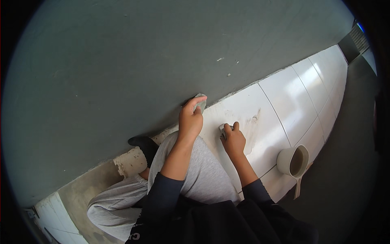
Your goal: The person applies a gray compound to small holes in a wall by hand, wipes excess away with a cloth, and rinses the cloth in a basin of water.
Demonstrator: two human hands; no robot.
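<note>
My left hand (pixel 190 122) is closed round a flat grey-green piece (pixel 201 105), held where the wall meets the white tiles; its kind does not show clearly. Lower and to the right, my right hand (pixel 234 142) presses a small greyish-white pad (pixel 222 129) onto a white tile (pixel 251 101). Most of that pad is hidden under the fingers. Brownish wet smears (pixel 254 122) streak the tile beside my right hand.
A dark grey wall (pixel 122 73) rises along the tiles. To the right, a pale dipper (pixel 284 160) with murky liquid stands near the tiled ledge's outer edge. Bare cement (pixel 87 191) and a broken-edged patch (pixel 132 162) lie left of my legs, by my dark-socked foot (pixel 147 145).
</note>
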